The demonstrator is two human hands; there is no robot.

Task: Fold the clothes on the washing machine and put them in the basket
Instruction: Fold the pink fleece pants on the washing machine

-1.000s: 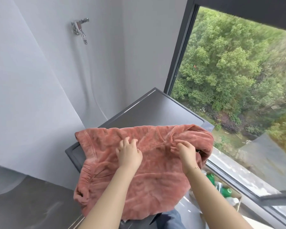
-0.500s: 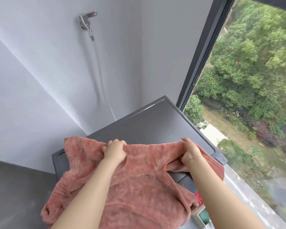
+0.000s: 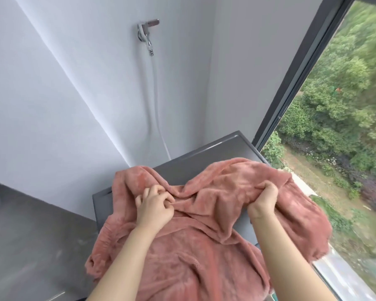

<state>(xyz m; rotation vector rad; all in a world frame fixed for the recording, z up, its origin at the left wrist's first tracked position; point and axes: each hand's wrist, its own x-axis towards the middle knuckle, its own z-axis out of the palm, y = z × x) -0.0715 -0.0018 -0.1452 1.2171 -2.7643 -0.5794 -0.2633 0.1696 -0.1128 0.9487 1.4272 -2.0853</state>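
A pink fleece garment point(image 3: 204, 246) lies spread over the dark grey top of the washing machine point(image 3: 204, 157), its lower part hanging down over the near edge toward the person. Its far edge is bunched into two raised humps with a dip between them, through which the bare grey lid shows. One loose end droops off the left near corner, and another hangs past the right side of the machine, in front of the window point(image 3: 334, 127).

The left hand point(image 3: 154, 205) has its fingers curled into the cloth at the dip, pinching a fold there. The right hand point(image 3: 263, 199) is clenched round a thick wad of the fabric at the right hump, knuckles up. Both forearms reach in from the bottom of the view across the hanging part of the garment.

Half a second ago the two hands held the far edge stretched fairly straight and level between them; now that edge sags in the middle and the fabric has been gathered up higher on both sides, so that more of it sits on the lid. The right-hand part has also swung further out over the machine's right edge.

Behind the machine, a chrome tap point(image 3: 148, 33) is fixed to the pale wall, and a white hose point(image 3: 156, 101) runs down from it behind the lid. Outside the window are green trees.
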